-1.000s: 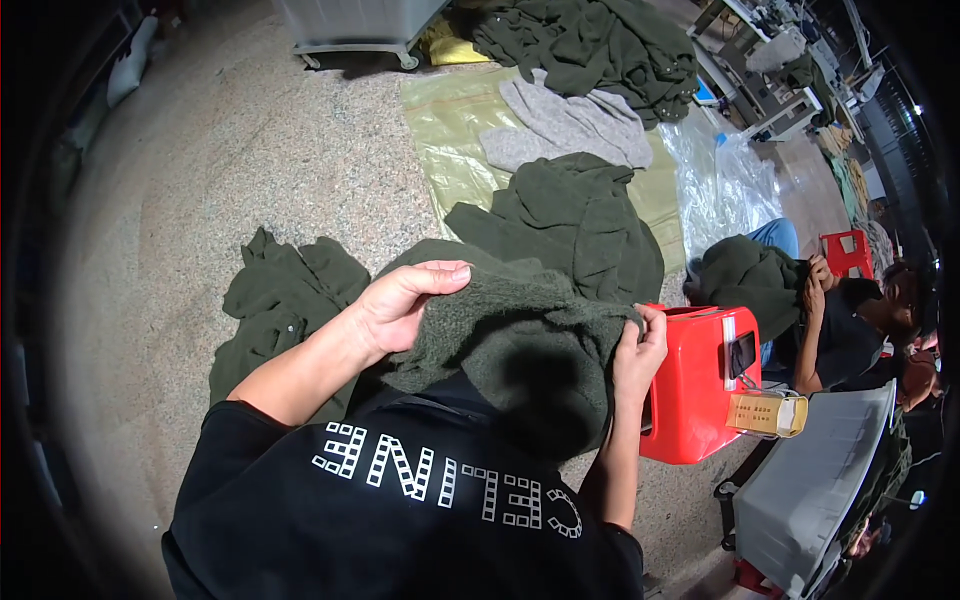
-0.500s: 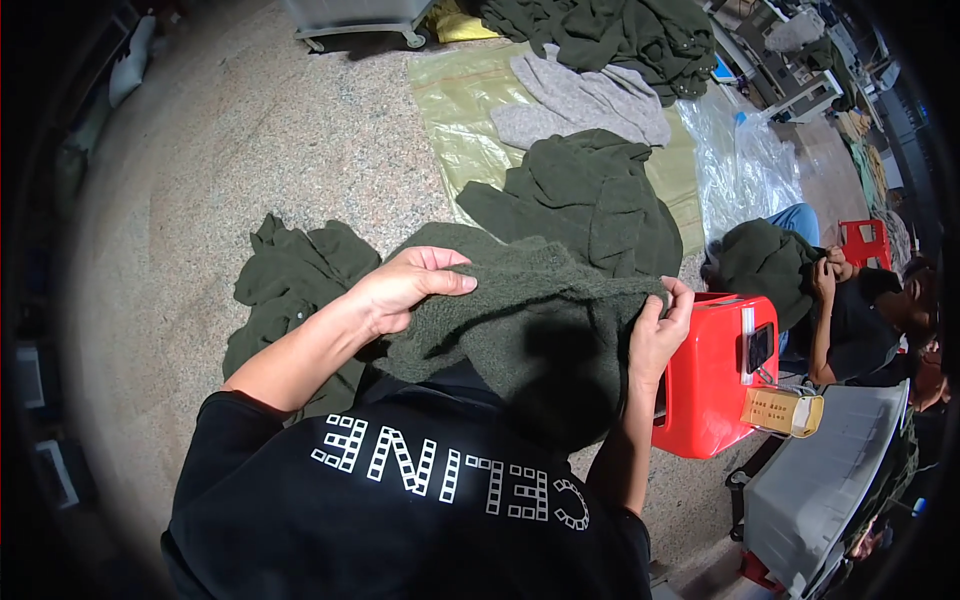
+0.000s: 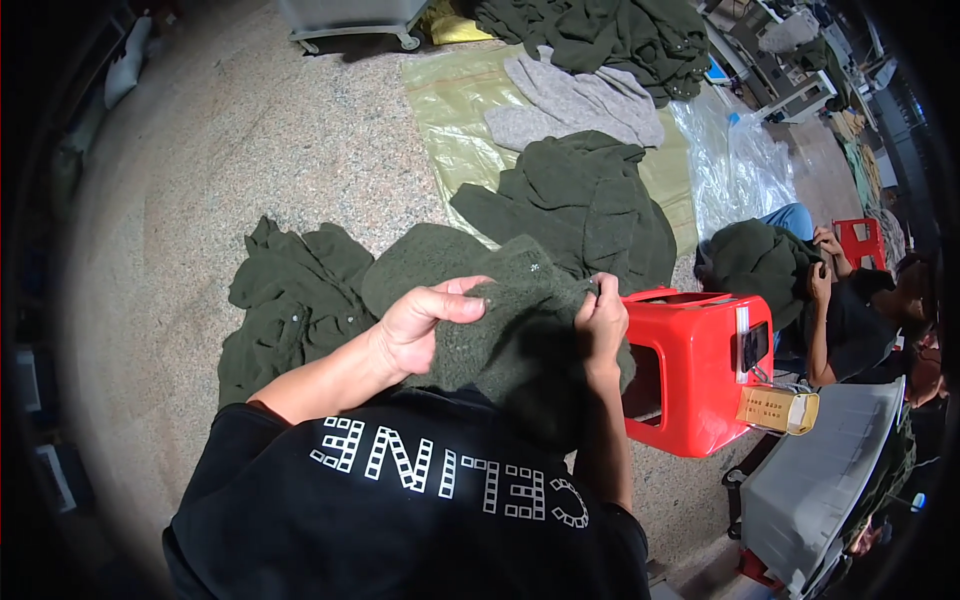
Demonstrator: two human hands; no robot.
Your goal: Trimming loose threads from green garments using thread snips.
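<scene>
A dark green knitted garment (image 3: 480, 345) is spread over my lap, bunched between both hands, with a small pale spot on its upper right part. My left hand (image 3: 425, 318) is closed on its left part, thumb lying on top of the fabric. At its right edge my right hand (image 3: 602, 318) pinches the knit between thumb and fingers. Folds and shadow hide the lower part of the garment against my black shirt. To the left, a pile of similar green garments (image 3: 290, 300) lies on the floor; another green heap (image 3: 585, 205) lies just beyond my hands.
A red plastic stool (image 3: 690, 375) stands at my right, with a phone (image 3: 755, 348) and a small yellow box (image 3: 778, 408) on its side. Farther off lie a grey garment (image 3: 575, 100) and more green clothes (image 3: 610, 40) on yellowish sheeting. At right, a seated person (image 3: 850, 315) handles green cloth.
My right hand has moved left, closer to my left hand, which has shifted slightly right and down. The stretched garment edge is now gathered, and the pale spot has come into view.
</scene>
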